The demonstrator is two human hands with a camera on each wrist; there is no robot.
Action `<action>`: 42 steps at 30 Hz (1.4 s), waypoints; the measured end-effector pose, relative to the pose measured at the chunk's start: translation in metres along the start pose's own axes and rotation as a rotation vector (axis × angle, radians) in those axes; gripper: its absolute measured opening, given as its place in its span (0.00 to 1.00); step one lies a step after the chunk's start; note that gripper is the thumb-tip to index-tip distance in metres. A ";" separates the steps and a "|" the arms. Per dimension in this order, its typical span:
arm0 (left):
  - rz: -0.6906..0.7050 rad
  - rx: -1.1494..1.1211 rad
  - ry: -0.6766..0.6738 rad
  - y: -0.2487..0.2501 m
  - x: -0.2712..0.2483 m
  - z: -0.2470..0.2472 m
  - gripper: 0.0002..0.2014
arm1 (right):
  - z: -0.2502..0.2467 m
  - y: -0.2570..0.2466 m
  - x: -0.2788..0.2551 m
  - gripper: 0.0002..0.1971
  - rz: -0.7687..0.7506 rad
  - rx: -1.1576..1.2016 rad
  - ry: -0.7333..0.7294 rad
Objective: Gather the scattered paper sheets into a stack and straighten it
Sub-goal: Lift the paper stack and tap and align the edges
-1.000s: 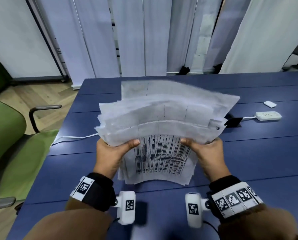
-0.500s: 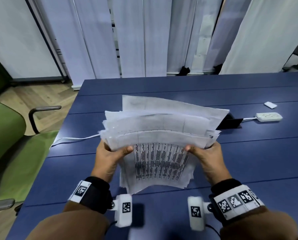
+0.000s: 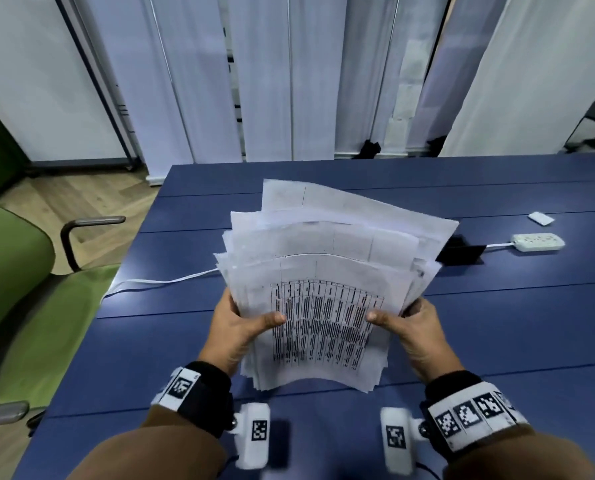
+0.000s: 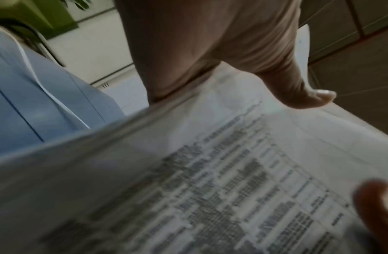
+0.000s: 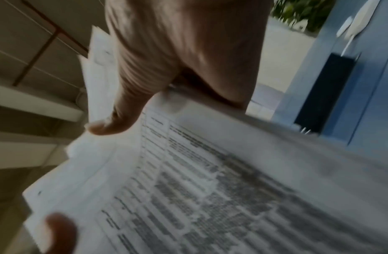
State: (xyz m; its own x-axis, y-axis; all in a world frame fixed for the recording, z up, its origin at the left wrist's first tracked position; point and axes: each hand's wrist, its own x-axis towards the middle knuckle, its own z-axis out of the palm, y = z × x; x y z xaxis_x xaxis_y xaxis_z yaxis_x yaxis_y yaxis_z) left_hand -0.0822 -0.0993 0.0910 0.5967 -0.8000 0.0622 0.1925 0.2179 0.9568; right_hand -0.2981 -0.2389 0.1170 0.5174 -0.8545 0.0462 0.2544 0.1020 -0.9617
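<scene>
Got the whole paper stack (image 3: 327, 271) up off the bench (image 3: 496, 323) right now, dead centre of the head view. My left hand (image 3: 235, 332) is clamped on the stack's left edge and my right hand (image 3: 412, 329) on its right edge, thumbs lying across the top printed sheet and the other fingers tucked behind where I can't see them. The stack sits between the two hands, standing nearly upright and bowed a bit. Its bottom edge is down near the bench, but I can't tell if it's touching. It's far from tidy: the upper edges fan out in steps toward the top of the frame, with the rearmost sheets poking highest and skewed off to the right.

In the left wrist view, my thumb (image 4: 306, 98) presses on the paper stack (image 4: 210, 171) in the upper middle, with the blurry table print filling the lower right. In the right wrist view it's mirrored, thumb (image 5: 110, 127) at middle left on the sheets (image 5: 210, 180).

Over at the right of the head view there's a white power strip (image 3: 537, 242) with its cable, a small white thing (image 3: 541, 218) above it, and a black cutout (image 3: 460, 252) in the bench peeking out just behind the stack. A white cord (image 3: 157, 282) runs off the bench's left edge toward the green chair (image 3: 15, 289).
</scene>
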 end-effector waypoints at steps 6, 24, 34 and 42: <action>0.067 -0.030 0.095 0.002 0.001 0.000 0.45 | 0.005 -0.008 -0.003 0.22 -0.025 0.037 -0.036; 0.096 -0.032 0.098 0.011 0.001 -0.001 0.46 | 0.008 -0.005 0.003 0.24 0.013 -0.032 0.026; 0.015 0.024 -0.066 0.002 -0.004 0.005 0.49 | 0.013 0.001 -0.002 0.24 0.025 0.006 -0.041; -0.054 -0.011 -0.055 -0.001 -0.004 -0.010 0.39 | -0.002 0.005 -0.005 0.23 0.123 -0.052 -0.057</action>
State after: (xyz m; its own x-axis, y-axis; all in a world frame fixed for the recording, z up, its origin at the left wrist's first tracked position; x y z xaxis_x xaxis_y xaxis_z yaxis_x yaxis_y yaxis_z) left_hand -0.0765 -0.0907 0.0872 0.5418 -0.8401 0.0263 0.2321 0.1797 0.9559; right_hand -0.3017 -0.2350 0.1114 0.5878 -0.8069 -0.0593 0.1443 0.1766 -0.9737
